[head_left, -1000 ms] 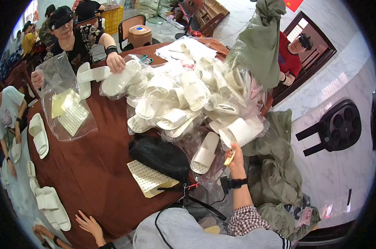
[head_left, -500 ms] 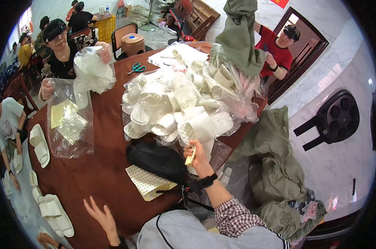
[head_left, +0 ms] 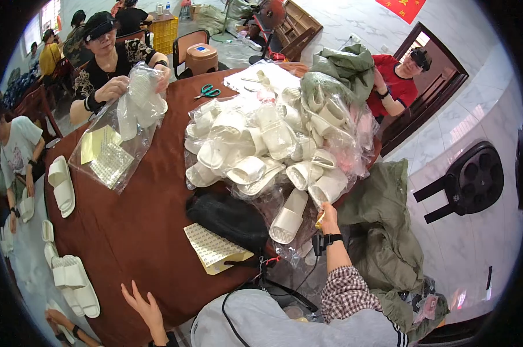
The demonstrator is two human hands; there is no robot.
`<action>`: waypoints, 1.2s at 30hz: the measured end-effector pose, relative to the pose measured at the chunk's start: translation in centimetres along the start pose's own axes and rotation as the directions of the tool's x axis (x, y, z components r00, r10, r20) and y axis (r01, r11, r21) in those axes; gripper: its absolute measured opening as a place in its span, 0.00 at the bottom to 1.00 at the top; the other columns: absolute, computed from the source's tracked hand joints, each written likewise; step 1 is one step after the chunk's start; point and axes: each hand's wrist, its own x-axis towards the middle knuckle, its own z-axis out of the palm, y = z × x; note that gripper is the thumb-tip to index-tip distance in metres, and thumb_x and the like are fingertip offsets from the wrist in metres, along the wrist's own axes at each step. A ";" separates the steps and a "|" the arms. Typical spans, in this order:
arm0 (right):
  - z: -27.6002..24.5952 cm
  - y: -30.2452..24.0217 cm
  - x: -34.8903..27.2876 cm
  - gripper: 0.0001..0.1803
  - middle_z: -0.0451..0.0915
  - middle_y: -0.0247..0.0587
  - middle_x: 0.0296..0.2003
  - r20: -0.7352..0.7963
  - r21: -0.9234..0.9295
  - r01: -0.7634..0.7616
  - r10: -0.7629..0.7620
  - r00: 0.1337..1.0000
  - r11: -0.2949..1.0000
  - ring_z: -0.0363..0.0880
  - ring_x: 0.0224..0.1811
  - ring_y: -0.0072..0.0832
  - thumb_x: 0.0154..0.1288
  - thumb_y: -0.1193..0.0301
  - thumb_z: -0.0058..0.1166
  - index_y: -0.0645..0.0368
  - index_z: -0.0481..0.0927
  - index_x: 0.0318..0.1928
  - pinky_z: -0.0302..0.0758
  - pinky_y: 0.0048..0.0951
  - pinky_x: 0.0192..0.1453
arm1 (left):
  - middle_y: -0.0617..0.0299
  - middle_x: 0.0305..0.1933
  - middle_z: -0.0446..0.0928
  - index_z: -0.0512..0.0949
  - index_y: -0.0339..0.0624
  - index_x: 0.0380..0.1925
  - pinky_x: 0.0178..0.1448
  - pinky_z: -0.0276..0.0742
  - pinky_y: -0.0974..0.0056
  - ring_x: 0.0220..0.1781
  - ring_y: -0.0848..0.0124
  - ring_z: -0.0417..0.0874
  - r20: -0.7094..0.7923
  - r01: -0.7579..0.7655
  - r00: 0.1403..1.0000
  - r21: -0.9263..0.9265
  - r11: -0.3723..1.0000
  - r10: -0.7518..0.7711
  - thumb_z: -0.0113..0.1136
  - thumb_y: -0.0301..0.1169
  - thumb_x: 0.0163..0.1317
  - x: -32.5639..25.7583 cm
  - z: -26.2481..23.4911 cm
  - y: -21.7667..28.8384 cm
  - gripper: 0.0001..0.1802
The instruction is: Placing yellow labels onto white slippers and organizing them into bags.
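A round brown table (head_left: 123, 243) carries a large pile of white slippers (head_left: 232, 130), many in clear plastic, on its far right part. Green cloth (head_left: 371, 202) lies to the right of the table. Nearer the person are a black bag (head_left: 227, 217) and, partly against it, a printed yellow sheet (head_left: 215, 248). One white slipper (head_left: 329, 188) lies at the near right edge of the pile, its long axis running roughly away from the person; it lies directly beyond the right hand (head_left: 328, 217), whose fingertips meet its near end. The right hand is much the nearer; its grip is together on a small yellow piece (head_left: 319, 221), but whether it also clamps the slipper cannot be told. The left hand (head_left: 143, 303), well apart, holds nothing, its fingers spread above the table's near left part.
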 end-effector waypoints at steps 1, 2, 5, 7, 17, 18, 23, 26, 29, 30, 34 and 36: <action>0.5 0.6 -0.1 0.18 0.67 0.30 0.19 0.052 -0.229 0.074 -0.064 0.997 0.971 0.66 0.14 0.23 0.60 0.69 0.59 0.62 0.69 0.46 0.67 0.27 0.17 | 0.46 0.80 0.44 0.62 0.41 0.72 0.80 0.45 0.45 0.81 0.47 0.44 -0.005 0.011 1.000 0.007 1.000 -0.011 0.56 0.21 0.60 -0.4 0.0 -0.9 0.37; 0.8 1.6 -0.6 0.27 0.72 0.35 0.22 0.126 -0.300 0.213 -0.183 0.975 0.930 0.69 0.15 0.24 0.59 0.70 0.60 0.66 0.63 0.55 0.69 0.28 0.19 | 0.46 0.81 0.44 0.61 0.41 0.72 0.80 0.45 0.45 0.81 0.46 0.44 0.010 0.036 0.999 0.058 0.998 -0.036 0.57 0.22 0.60 -0.7 -0.1 -1.6 0.37; 2.1 2.8 -1.8 0.29 0.77 0.39 0.24 0.248 -0.460 0.149 -0.034 0.968 0.876 0.72 0.17 0.26 0.58 0.70 0.61 0.67 0.64 0.56 0.71 0.27 0.21 | 0.44 0.81 0.43 0.60 0.42 0.73 0.80 0.44 0.44 0.81 0.45 0.44 0.047 0.116 0.991 0.132 0.984 -0.123 0.58 0.24 0.60 -1.5 0.1 -2.6 0.39; 0.7 2.0 -0.5 0.23 0.82 0.46 0.29 0.293 -0.610 0.219 -0.040 0.955 0.762 0.78 0.20 0.28 0.57 0.68 0.61 0.71 0.74 0.49 0.74 0.28 0.23 | 0.44 0.81 0.43 0.60 0.42 0.73 0.80 0.44 0.44 0.81 0.44 0.44 0.098 0.135 0.984 0.138 0.981 -0.149 0.59 0.24 0.60 -1.1 0.7 -2.2 0.39; 6.2 -3.5 -3.0 0.21 0.83 0.56 0.39 0.601 -0.662 0.748 -0.557 0.573 0.055 0.81 0.45 0.54 0.61 0.58 0.59 0.64 0.84 0.44 0.77 0.45 0.52 | 0.44 0.81 0.41 0.55 0.45 0.76 0.80 0.38 0.37 0.81 0.43 0.41 0.166 0.025 0.983 0.297 0.955 -0.078 0.59 0.31 0.62 -1.9 1.8 -3.7 0.42; 7.6 -3.6 -2.2 0.21 0.83 0.54 0.38 0.602 -0.633 0.770 -0.571 0.559 0.087 0.80 0.46 0.53 0.61 0.59 0.59 0.64 0.83 0.46 0.75 0.44 0.54 | 0.45 0.81 0.41 0.54 0.45 0.76 0.80 0.38 0.38 0.81 0.43 0.41 0.155 0.021 0.985 0.301 0.953 -0.071 0.58 0.31 0.63 -2.0 1.8 -3.8 0.41; 10.9 -0.5 5.3 0.25 0.82 0.50 0.36 0.668 -0.643 0.754 -0.579 0.467 -0.132 0.81 0.39 0.50 0.59 0.60 0.62 0.65 0.80 0.52 0.76 0.42 0.49 | 0.45 0.81 0.40 0.54 0.45 0.76 0.80 0.37 0.38 0.82 0.44 0.39 0.182 0.018 0.981 0.280 0.960 -0.071 0.57 0.32 0.63 -1.4 1.9 -2.8 0.41; 16.3 -0.7 0.1 0.23 0.81 0.43 0.36 0.653 -0.561 0.684 -0.258 0.712 0.466 0.79 0.27 0.36 0.62 0.62 0.62 0.65 0.79 0.52 0.77 0.34 0.37 | 0.45 0.81 0.40 0.53 0.45 0.76 0.80 0.37 0.37 0.82 0.44 0.39 0.211 0.041 0.972 0.301 0.953 -0.108 0.57 0.31 0.63 -1.6 1.3 -2.9 0.42; 19.4 -3.7 -8.7 0.16 0.80 0.37 0.38 0.619 -0.252 0.589 -0.341 0.708 0.768 0.72 0.21 0.21 0.66 0.65 0.60 0.63 0.80 0.48 0.70 0.24 0.27 | 0.45 0.81 0.39 0.53 0.44 0.76 0.80 0.36 0.37 0.82 0.43 0.39 0.243 0.046 0.963 0.289 0.956 -0.119 0.58 0.31 0.63 -1.6 0.9 -2.9 0.42; 20.4 -5.2 -11.4 0.13 0.80 0.35 0.38 0.646 -0.177 0.605 -0.372 0.666 0.777 0.69 0.21 0.17 0.68 0.66 0.59 0.61 0.79 0.48 0.67 0.21 0.26 | 0.44 0.81 0.39 0.53 0.44 0.76 0.80 0.36 0.37 0.82 0.44 0.39 0.228 0.038 0.968 0.298 0.954 -0.109 0.58 0.31 0.62 -1.7 1.1 -3.2 0.43; 19.9 -9.8 -17.7 0.15 0.81 0.35 0.43 0.701 -0.062 0.601 -0.394 0.595 0.797 0.75 0.31 0.18 0.69 0.69 0.57 0.61 0.77 0.53 0.73 0.21 0.35 | 0.44 0.81 0.38 0.51 0.43 0.76 0.80 0.36 0.37 0.82 0.44 0.38 0.224 0.028 0.968 0.340 0.940 -0.110 0.58 0.30 0.61 -1.4 1.6 -3.6 0.44; 19.8 -8.9 -18.4 0.18 0.80 0.38 0.48 0.784 -0.035 0.742 -0.442 0.436 0.670 0.78 0.39 0.22 0.68 0.70 0.57 0.61 0.76 0.57 0.74 0.24 0.45 | 0.44 0.81 0.40 0.53 0.42 0.76 0.80 0.37 0.38 0.81 0.43 0.39 0.213 0.045 0.969 0.339 0.940 -0.123 0.58 0.29 0.61 -1.4 1.4 -2.9 0.42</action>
